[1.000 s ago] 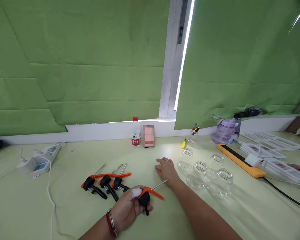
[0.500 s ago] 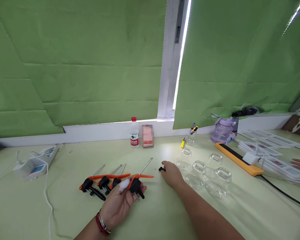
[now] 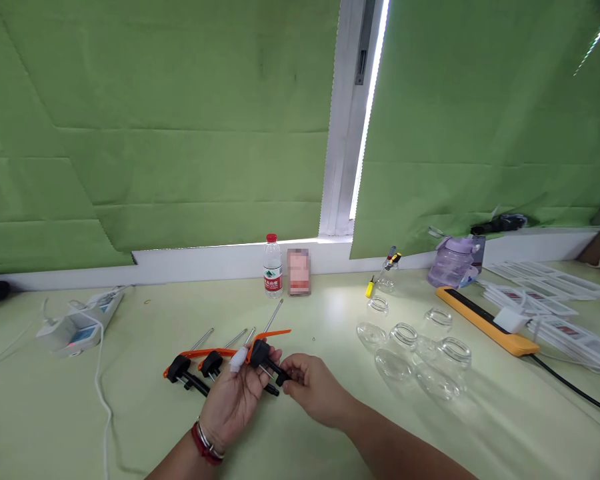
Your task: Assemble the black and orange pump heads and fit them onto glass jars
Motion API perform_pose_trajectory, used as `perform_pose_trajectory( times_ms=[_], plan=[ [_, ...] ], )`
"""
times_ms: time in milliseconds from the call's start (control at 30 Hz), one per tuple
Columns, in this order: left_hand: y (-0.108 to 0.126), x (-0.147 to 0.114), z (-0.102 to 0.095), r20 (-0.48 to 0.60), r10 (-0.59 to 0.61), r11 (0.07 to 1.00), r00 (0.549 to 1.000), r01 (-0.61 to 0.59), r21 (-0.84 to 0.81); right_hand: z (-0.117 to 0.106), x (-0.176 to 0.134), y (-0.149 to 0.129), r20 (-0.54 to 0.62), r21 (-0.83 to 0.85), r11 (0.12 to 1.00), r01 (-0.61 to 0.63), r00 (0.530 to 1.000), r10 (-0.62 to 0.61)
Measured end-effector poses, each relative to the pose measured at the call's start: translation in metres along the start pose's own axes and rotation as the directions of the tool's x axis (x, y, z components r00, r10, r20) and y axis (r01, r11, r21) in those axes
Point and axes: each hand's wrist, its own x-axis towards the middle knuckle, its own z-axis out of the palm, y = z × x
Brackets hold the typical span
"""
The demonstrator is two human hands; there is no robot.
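My left hand, palm up, holds a black-capped assembly with an orange lever, a thin metal rod pointing away and a black stem. A small white piece also rests against its fingers. With thumb and fingers pinched, my right hand grips a small black piece at the stem's near end; whether it is fully fitted there I cannot tell. Similar black-and-orange assemblies lie on the table to the left, the nearest one in plain sight, others partly hidden behind my left hand.
Several clear glass bottles lie or stand to the right. Behind are a water bottle, a pink box and a yellow screwdriver. An orange power strip lies farther right, a white one at left.
My right hand has come left from beside the glass bottles, bringing the small black piece to the assembly's stem. My left hand has tilted the assembly slightly.
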Motion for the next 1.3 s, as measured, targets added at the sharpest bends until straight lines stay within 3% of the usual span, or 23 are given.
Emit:
perform_pose_trajectory(
  times_ms=[167,400,600,833,1033,1300],
  plan=[
    [-0.003,-0.001,0.004,0.002,-0.017,0.998,1.000,0.017,0.061,-0.001,-0.003,-0.007,0.006,0.075,0.997,-0.002,1.000,0.001],
    [-0.002,-0.002,0.002,-0.014,0.071,0.942,0.997,-0.063,0.330,-0.007,-0.001,-0.005,-0.067,-0.072,0.997,0.015,0.998,-0.020],
    [-0.003,-0.005,0.004,-0.086,0.104,0.842,0.991,-0.042,0.538,-0.013,-0.002,-0.007,-0.075,-0.198,0.980,0.028,0.996,-0.043],
    [-0.004,-0.006,0.007,0.033,0.129,0.710,0.991,-0.115,0.695,-0.011,-0.004,-0.012,-0.052,-0.229,0.972,0.045,0.997,-0.058],
    [-0.007,-0.004,0.005,-0.059,0.194,0.680,0.979,-0.091,0.728,-0.007,-0.004,-0.011,-0.059,-0.240,0.969,0.051,0.996,-0.067],
    [-0.012,-0.002,0.003,-0.069,0.228,0.684,0.971,-0.109,0.721,-0.002,-0.003,-0.004,-0.041,-0.139,0.989,0.055,0.997,-0.061]
  ],
)
